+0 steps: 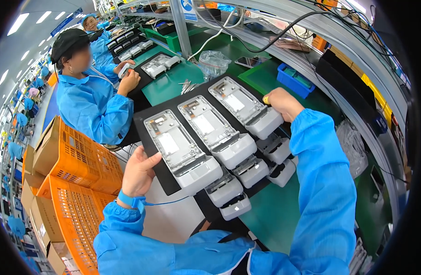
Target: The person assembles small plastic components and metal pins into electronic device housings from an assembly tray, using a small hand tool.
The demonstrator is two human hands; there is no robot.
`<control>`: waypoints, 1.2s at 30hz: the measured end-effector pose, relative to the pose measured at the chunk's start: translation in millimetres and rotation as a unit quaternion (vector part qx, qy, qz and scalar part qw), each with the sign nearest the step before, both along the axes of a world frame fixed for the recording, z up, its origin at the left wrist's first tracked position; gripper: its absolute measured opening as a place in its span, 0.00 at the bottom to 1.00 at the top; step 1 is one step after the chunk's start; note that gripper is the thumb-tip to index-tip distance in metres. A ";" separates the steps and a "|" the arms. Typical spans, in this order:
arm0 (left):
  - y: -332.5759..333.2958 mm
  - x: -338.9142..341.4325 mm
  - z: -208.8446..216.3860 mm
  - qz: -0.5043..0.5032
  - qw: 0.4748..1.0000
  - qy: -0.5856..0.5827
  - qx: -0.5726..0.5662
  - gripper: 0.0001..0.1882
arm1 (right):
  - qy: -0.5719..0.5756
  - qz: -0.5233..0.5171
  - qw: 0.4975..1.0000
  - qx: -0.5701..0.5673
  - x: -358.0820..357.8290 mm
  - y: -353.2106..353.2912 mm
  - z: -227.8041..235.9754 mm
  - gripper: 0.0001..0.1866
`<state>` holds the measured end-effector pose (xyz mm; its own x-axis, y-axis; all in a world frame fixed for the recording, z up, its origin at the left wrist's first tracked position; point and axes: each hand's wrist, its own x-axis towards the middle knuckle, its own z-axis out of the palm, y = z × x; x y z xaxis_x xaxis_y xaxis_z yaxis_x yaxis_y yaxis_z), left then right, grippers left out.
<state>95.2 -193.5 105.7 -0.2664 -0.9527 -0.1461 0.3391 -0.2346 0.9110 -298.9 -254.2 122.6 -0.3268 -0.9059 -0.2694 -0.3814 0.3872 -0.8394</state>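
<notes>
A flat black board [163, 173] lies tilted before me, carrying three white-and-grey plastic device housings in a row: a left one [199, 175], a middle one [233, 151] and a right one [265, 123]. Each has an exposed inner frame with a pale rectangle. My left hand [139, 172] grips the board's left edge, thumb on top and fingers partly hidden, a blue strap round its wrist. At the far right edge my right hand [283, 103] is closed on the board beside the right housing; something yellow covers a fingertip. Several more housings [250, 172] show underneath.
A person [96, 91] in blue handles a small white part at left; another sits beyond. Orange crates [79, 156] stand at my left. A plastic bag [213, 63], blue bin [295, 80] and metal shelf rail [283, 55] are behind the board. Cables hang overhead.
</notes>
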 end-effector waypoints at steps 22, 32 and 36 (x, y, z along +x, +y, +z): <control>278.8 -39.7 18.0 -0.441 0.854 -0.046 0.274 0.20 | 0.045 -0.061 0.997 0.000 -86.4 407.1 33.0 0.14; 289.4 -58.5 -66.9 -0.445 0.807 -0.063 0.384 0.16 | 0.093 -0.050 0.994 0.024 -91.5 426.0 -74.7 0.15; 281.6 -59.1 -77.0 -0.392 0.817 -0.063 0.419 0.16 | 0.085 -0.027 0.996 -0.004 -87.8 399.9 -94.5 0.16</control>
